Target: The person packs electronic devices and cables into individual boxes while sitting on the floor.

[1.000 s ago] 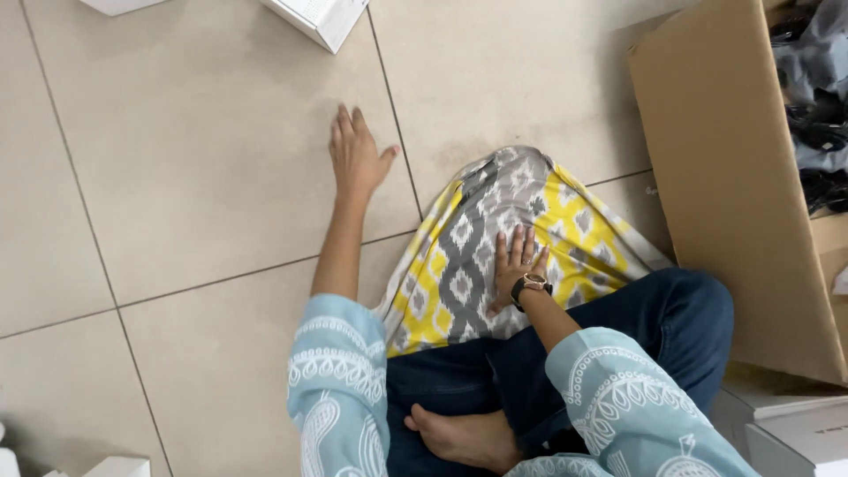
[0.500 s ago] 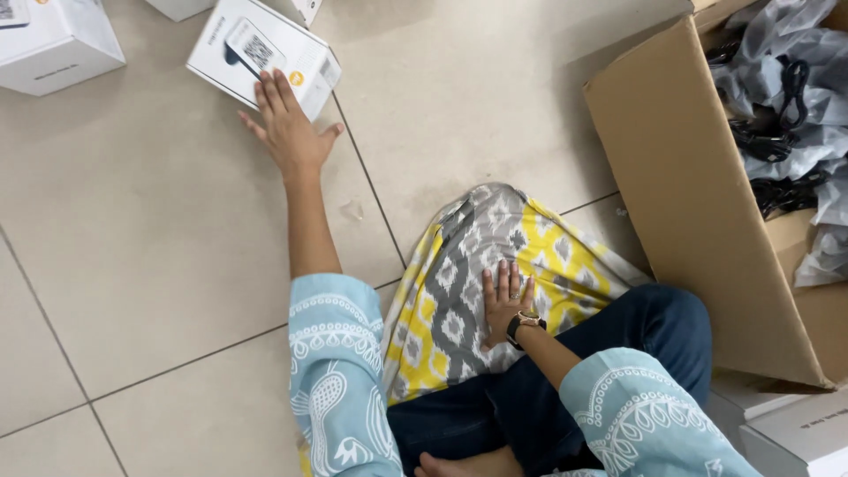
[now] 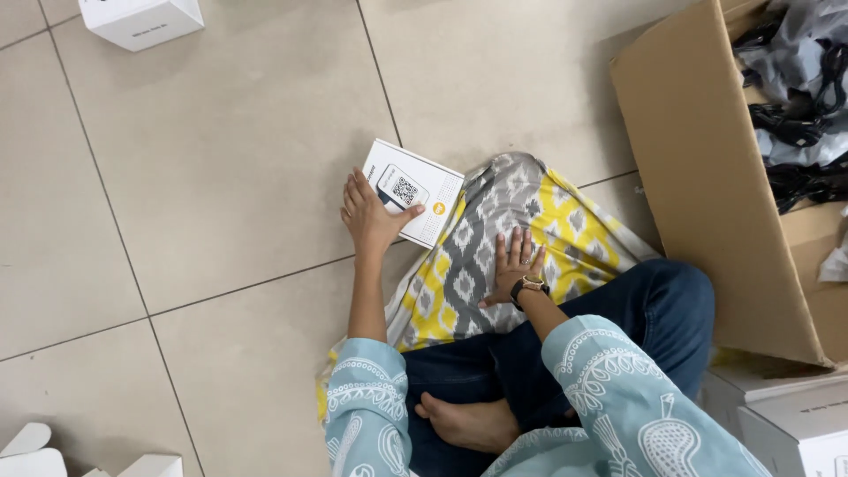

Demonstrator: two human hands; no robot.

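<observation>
My left hand point(image 3: 374, 215) grips the near edge of a flat white box point(image 3: 415, 201) with a printed square code on its top, lying on the tiled floor just ahead of me. My right hand point(image 3: 516, 263), with a watch on the wrist, rests flat with fingers spread on a yellow, grey and white patterned cushion point(image 3: 495, 256). The box touches the cushion's left edge. I sit cross-legged in blue trousers and light blue patterned sleeves.
A large open cardboard carton point(image 3: 707, 168) stands at the right, holding black cables in clear bags point(image 3: 795, 97). White boxes lie at the top left point(image 3: 141, 19), bottom right point(image 3: 786, 424) and bottom left point(image 3: 53, 455). Beige floor tiles point(image 3: 221, 159) surround me.
My left hand reached forward to the white box on the floor, took hold of it and drew it back beside the cushion. My right hand stayed on the cushion.
</observation>
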